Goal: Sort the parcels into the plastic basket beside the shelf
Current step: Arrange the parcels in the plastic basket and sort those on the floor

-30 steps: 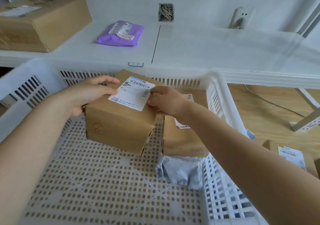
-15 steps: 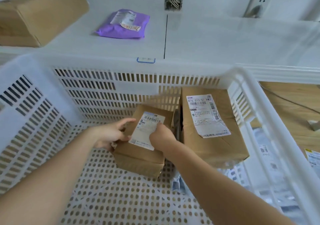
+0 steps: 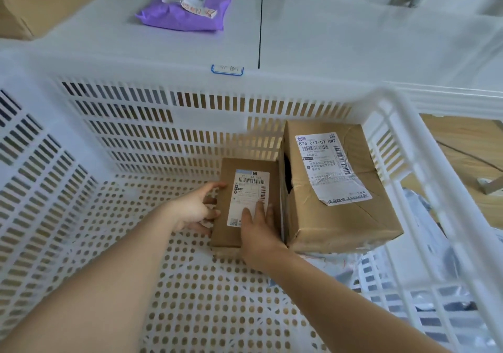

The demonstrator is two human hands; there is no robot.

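Gripping the small box (image 3: pixel 246 189) on the basket (image 3: pixel 163 135) floor, left hand (image 3: pixel 194 209) and right hand (image 3: pixel 260 230).

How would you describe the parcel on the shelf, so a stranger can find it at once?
Look past the white plastic basket to the white shelf behind it. The purple parcel lies there, a soft crumpled bag with a white label, unlike the brown cardboard boxes.

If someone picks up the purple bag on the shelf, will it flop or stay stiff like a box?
Probably flop: the purple bag lies flat and wrinkled on the shelf, like soft plastic film. It likely weighs little, since it bulges only slightly. The film may feel a bit slippery, and the half-peeled label on top could tear if grabbed.
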